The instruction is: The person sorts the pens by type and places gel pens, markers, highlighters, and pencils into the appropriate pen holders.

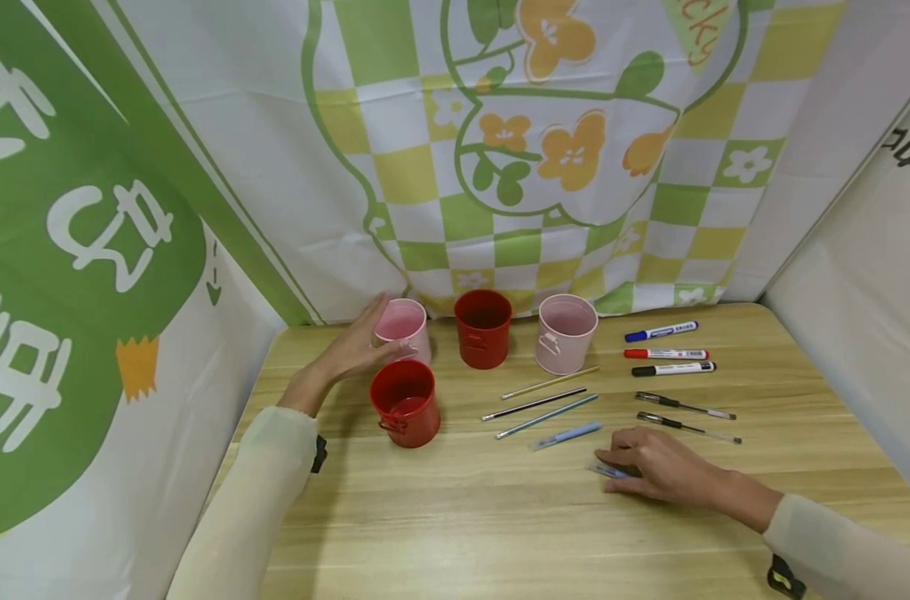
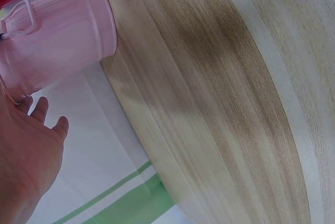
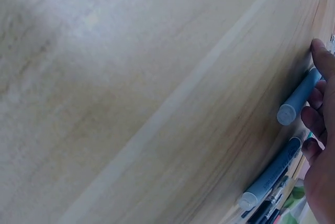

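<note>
My left hand [image 1: 360, 340] rests against a pink bucket [image 1: 417, 346] at the back left. Its thumb lies across the near side and the fingers reach along the far left; some fingertips show extended beside the bucket [image 2: 63, 35] in the left wrist view. A red bucket [image 1: 408, 421] stands just in front. On the right, my right hand [image 1: 661, 462] pinches a light blue marker pen [image 1: 611, 470] low over the table, thumb on one side and fingers on the other, as the right wrist view shows of the pen [image 3: 298, 101]. Another light blue marker pen [image 1: 567, 436] lies beside it.
Another red bucket [image 1: 482, 333] and a pale pink bucket [image 1: 566, 337] stand along the back edge. Pencils [image 1: 533, 403] lie mid-table. Whiteboard markers [image 1: 665, 354] and black gel pens [image 1: 687, 406] lie at the right. A patterned curtain [image 1: 500, 225] hangs behind.
</note>
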Motion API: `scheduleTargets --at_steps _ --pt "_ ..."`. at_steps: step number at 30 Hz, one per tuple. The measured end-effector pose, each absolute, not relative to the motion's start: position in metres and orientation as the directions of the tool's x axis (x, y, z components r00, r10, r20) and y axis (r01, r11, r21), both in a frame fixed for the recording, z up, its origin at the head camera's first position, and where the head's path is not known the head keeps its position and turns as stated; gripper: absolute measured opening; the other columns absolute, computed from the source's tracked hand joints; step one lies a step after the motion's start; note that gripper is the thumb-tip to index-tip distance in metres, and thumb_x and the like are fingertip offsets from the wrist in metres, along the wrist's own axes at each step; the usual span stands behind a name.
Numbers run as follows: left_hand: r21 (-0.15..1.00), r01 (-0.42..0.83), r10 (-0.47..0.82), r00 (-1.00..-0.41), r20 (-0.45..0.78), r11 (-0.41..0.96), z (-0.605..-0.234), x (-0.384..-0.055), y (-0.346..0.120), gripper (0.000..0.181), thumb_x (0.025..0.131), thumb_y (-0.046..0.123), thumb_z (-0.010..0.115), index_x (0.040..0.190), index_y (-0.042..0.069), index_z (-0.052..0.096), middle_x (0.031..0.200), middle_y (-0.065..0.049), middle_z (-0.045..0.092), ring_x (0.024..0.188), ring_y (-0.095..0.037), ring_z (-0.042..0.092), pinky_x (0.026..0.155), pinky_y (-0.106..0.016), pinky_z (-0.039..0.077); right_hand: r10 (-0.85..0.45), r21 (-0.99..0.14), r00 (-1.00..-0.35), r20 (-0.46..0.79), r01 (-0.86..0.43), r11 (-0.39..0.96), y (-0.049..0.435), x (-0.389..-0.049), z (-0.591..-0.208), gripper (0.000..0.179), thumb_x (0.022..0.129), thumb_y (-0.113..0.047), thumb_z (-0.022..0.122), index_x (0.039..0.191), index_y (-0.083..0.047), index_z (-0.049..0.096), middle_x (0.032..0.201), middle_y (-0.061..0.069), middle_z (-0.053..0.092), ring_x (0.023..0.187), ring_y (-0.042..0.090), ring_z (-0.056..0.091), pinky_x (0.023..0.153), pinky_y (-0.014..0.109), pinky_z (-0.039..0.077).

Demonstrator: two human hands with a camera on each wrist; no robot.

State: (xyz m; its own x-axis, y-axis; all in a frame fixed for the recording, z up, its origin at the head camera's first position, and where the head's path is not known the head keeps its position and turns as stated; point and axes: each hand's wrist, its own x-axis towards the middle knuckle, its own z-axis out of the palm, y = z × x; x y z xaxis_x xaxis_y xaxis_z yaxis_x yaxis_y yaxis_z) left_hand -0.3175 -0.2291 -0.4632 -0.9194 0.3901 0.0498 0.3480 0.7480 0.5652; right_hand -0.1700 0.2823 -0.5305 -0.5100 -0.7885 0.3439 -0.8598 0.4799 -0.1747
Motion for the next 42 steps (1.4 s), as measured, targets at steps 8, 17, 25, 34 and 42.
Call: scheduleTargets --at_steps 8,17,25,34,42 --pt "0.562 0.344 0.388 -0.921 0.045 0.752 -0.462 -0.318 -0.229 0.1 0.087 0.063 0.06 0.159 0.023 0.003 0.165 0.002 0.001 0.151 -0.022 0.004 0.116 -0.059 0.016 -0.783 -0.209 -0.495 0.378 -0.869 0.448 0.281 -0.17 -0.532 0.032 0.082 -0.028 0.079 0.108 -0.009 0.076 0.087 -0.011 0.061 0.073 -0.004 0.051 0.064 0.014 0.044" --pt "0.561 0.357 0.393 -0.918 0.061 0.747 -0.462 -0.317 -0.23 0.099 0.087 0.063 0.059 0.159 0.021 0.005 0.165 0.0 0.002 0.151 -0.022 0.005 0.116 -0.058 0.018 -0.783 -0.215 -0.466 0.412 -0.885 0.413 0.28 -0.169 -0.531 0.028 0.083 -0.02 0.079 0.107 -0.007 0.076 0.089 -0.009 0.06 0.078 -0.001 0.054 0.067 0.012 0.044" --pt "0.552 0.366 0.402 -0.914 0.061 0.749 -0.461 -0.316 -0.23 0.098 0.088 0.061 0.06 0.159 0.021 0.004 0.165 -0.001 0.001 0.151 -0.022 0.004 0.116 -0.059 0.016 -0.782 -0.229 -0.506 0.364 -0.862 0.451 0.278 -0.169 -0.527 0.023 0.083 -0.018 0.079 0.105 -0.011 0.077 0.089 -0.012 0.058 0.077 -0.004 0.051 0.068 0.011 0.045" --pt "0.549 0.387 0.407 -0.909 0.091 0.741 -0.463 -0.318 -0.229 0.097 0.089 0.058 0.061 0.159 0.02 0.005 0.165 -0.003 0.002 0.151 -0.022 0.004 0.117 -0.057 0.016 -0.776 -0.251 -0.515 0.363 -0.856 0.451 0.273 -0.17 -0.522 0.013 0.085 -0.016 0.076 0.098 -0.013 0.074 0.09 -0.012 0.059 0.079 -0.003 0.054 0.068 0.015 0.048" --pt "0.545 0.385 0.406 -0.91 0.088 0.745 -0.464 -0.319 -0.228 0.099 0.088 0.059 0.061 0.159 0.021 0.004 0.165 -0.002 0.002 0.151 -0.022 0.005 0.116 -0.057 0.018 -0.721 -0.369 -0.626 0.297 -0.771 0.518 0.269 -0.171 -0.514 0.012 0.092 -0.018 0.069 0.103 -0.014 0.073 0.094 -0.012 0.068 0.085 0.0 0.064 0.073 0.022 0.055"
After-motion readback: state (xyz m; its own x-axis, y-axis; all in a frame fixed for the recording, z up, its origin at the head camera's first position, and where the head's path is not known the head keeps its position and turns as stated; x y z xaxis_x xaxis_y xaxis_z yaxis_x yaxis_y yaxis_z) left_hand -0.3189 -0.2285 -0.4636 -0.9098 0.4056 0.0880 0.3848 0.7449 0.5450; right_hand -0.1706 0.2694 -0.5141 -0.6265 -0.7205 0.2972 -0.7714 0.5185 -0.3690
